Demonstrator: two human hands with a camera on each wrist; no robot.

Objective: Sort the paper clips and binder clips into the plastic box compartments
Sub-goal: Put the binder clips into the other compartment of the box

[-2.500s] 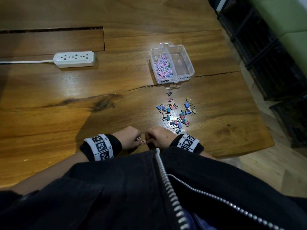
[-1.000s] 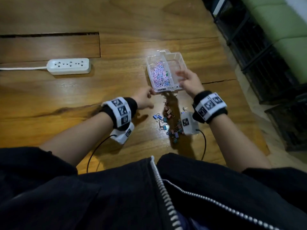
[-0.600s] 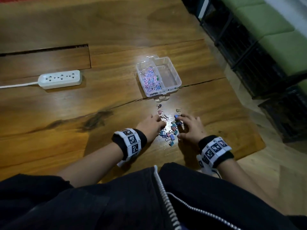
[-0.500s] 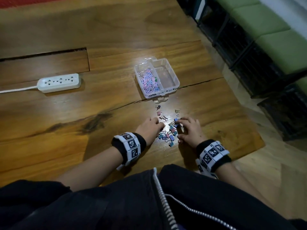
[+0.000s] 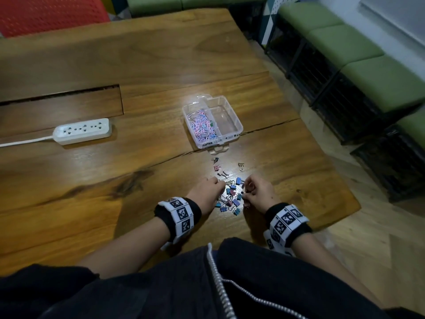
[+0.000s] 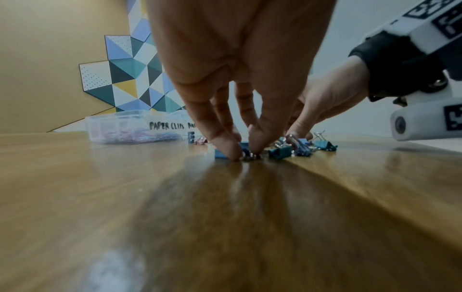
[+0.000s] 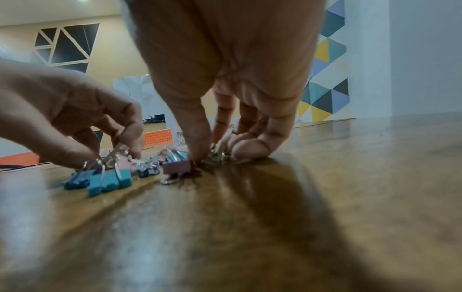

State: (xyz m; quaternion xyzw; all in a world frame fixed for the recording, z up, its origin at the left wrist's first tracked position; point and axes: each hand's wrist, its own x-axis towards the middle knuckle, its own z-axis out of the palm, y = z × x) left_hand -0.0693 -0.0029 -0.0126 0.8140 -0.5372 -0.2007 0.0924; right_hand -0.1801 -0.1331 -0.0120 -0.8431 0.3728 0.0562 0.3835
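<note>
The clear plastic box (image 5: pixel 239 127) stands mid-table; its left compartment holds pink and blue paper clips (image 5: pixel 202 125), and its right compartment looks bare. In front of it lies a loose pile of coloured binder clips (image 5: pixel 230 199), with a few strays (image 5: pixel 241 166) nearer the box. My left hand (image 5: pixel 222 184) reaches into the pile's left side. In the left wrist view, thumb and forefinger (image 6: pixel 246 155) pinch a blue binder clip (image 6: pixel 221 154) on the wood. My right hand (image 5: pixel 243 192) works the right side, and its thumb and fingers (image 7: pixel 212 156) pinch a clip beside a mauve one (image 7: pixel 176 167).
A white power strip (image 5: pixel 82 131) with its cord lies far left. A long slot (image 5: pixel 62 93) runs across the table behind it. The table's right edge (image 5: pixel 333 180) drops to the floor, and beyond it stands a green-cushioned bench (image 5: pixel 368 65). A red chair (image 5: pixel 50 14) stands at the far side.
A second ago both hands were up at the box. They have come back down to the binder clip pile, and their fingers have drawn in on clips there.
</note>
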